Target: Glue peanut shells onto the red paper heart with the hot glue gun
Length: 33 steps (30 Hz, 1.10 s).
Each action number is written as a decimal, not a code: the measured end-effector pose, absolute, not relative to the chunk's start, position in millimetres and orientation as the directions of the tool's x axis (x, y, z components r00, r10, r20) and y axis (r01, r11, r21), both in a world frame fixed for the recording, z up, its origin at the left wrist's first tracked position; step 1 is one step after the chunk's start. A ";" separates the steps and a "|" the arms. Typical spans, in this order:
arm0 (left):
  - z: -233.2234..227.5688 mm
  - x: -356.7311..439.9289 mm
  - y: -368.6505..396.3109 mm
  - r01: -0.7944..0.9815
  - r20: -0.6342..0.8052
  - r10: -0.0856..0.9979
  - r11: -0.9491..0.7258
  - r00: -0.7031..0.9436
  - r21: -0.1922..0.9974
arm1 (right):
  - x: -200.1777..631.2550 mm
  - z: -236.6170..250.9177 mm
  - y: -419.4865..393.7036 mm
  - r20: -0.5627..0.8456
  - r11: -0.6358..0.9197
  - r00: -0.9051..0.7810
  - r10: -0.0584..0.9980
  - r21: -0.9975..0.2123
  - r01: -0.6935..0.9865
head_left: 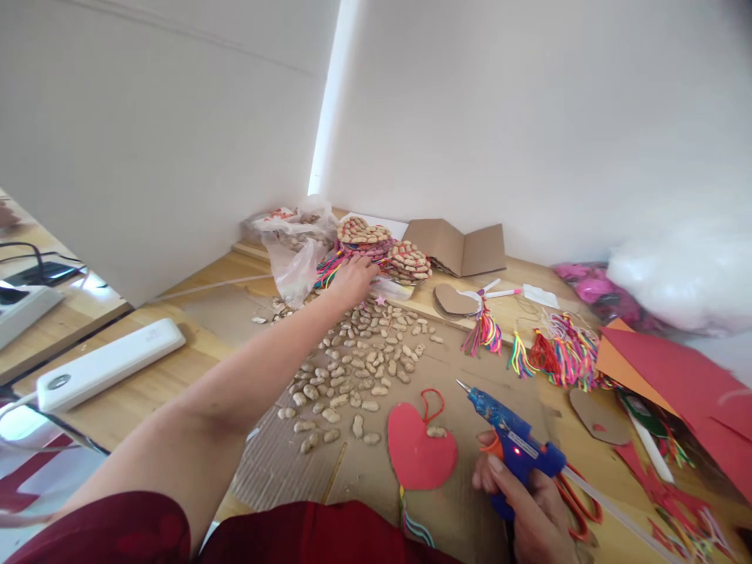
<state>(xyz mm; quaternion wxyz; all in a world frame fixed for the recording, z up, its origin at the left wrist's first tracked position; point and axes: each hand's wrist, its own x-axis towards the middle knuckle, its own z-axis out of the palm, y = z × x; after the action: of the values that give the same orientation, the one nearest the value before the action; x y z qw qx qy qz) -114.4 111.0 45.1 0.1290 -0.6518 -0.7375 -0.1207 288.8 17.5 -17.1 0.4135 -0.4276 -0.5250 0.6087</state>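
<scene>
Blue plastic hot-glue gun [517, 448] sits in the right hand [529, 509], whose grip is wrapped round the handle, a finger by the orange trigger, nozzle aimed toward the red paper heart with a loop [421, 450] on the counter [146, 392]. It looks light and rigid — best held by the handle, away from the metal tip. One peanut shell [435, 432] lies on the heart; such shells are brittle, so pinch softly. Farther off, the left hand [351, 283] rests loosely spread on the stack of shell-covered hearts [376, 243], beyond the scattered peanuts [358, 368].
</scene>
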 end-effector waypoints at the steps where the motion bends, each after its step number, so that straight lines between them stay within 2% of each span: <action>1: 45.8 -117.8 110.4 0.990 0.353 0.926 0.139 -0.135 0.014 | 288.0 -15.8 17.0 -0.090 -0.113 -0.303 0.949 -0.992 -0.061; 5: 47.8 -127.1 111.2 0.982 0.344 0.920 0.181 -0.185 0.043 | 284.9 -11.8 16.4 -0.099 -0.132 -0.326 0.940 -0.988 -0.081; 12: 47.5 -139.5 113.1 0.980 0.249 0.949 0.176 -0.193 0.090 | 288.5 -17.1 19.3 -0.129 -0.153 -0.339 0.932 -0.987 -0.046; 18: 54.6 -144.4 117.5 0.954 0.192 0.939 0.261 -0.286 0.147 | 293.4 -22.3 19.7 -0.144 -0.166 -0.326 0.935 -0.985 -0.043; 28: 51.1 -155.7 122.2 0.935 0.241 0.914 0.277 -0.327 0.220 | 293.2 -18.9 17.8 -0.130 -0.145 -0.339 0.932 -0.989 -0.020; 33: 49.7 -161.5 99.1 0.896 0.293 0.882 0.255 -0.370 0.365 | 292.9 -19.8 20.4 -0.102 -0.118 -0.341 0.935 -0.993 -0.027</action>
<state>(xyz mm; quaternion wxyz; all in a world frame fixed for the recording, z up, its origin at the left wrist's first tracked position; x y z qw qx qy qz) -161.5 99.1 49.7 0.0144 -0.5611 -0.7919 -0.2405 292.9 20.4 -19.8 0.3895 -0.4218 -0.5380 0.6172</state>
